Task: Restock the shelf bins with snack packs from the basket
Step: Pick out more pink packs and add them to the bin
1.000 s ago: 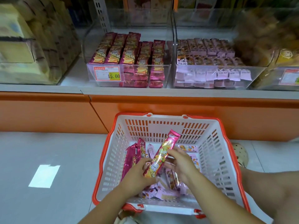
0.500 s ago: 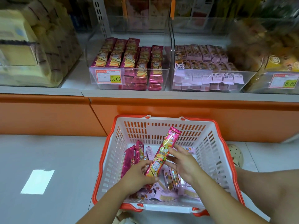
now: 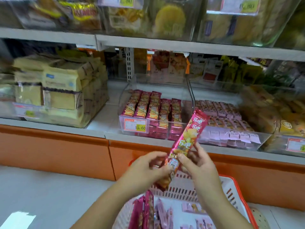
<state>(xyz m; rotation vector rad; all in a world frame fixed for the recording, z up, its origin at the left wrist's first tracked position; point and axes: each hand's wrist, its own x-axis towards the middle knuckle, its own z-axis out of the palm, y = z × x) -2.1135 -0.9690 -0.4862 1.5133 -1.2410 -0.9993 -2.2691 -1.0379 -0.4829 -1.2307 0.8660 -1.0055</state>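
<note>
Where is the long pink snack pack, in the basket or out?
Out: the left hand and right hand hold the snack pack tilted above the basket.

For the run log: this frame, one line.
left hand: pinches long pink foil snack pack, lower end | right hand: grips its middle | pack: above white-orange plastic basket | likely target: clear bin of matching packs
</note>
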